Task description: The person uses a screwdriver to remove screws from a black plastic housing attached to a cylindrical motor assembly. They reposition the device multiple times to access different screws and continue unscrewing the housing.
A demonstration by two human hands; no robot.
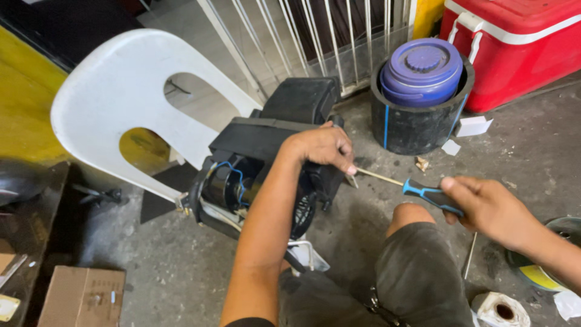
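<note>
A black motor unit (260, 157) with a fan grille and blue wiring rests on the seat of a white plastic chair (121, 97). My left hand (321, 147) grips its top right side and steadies it. My right hand (490, 209) holds a screwdriver (417, 191) by its blue and black handle. The thin metal shaft points left, with its tip at the unit's right edge just below my left fingers. My knee (411, 215) is under the screwdriver.
A blue lidded container sits inside a black ring (417, 127) behind. A red cooler (514, 42) is at the top right, white railings behind. A cardboard box (82, 297) lies bottom left, a tape roll (502, 310) bottom right on the concrete floor.
</note>
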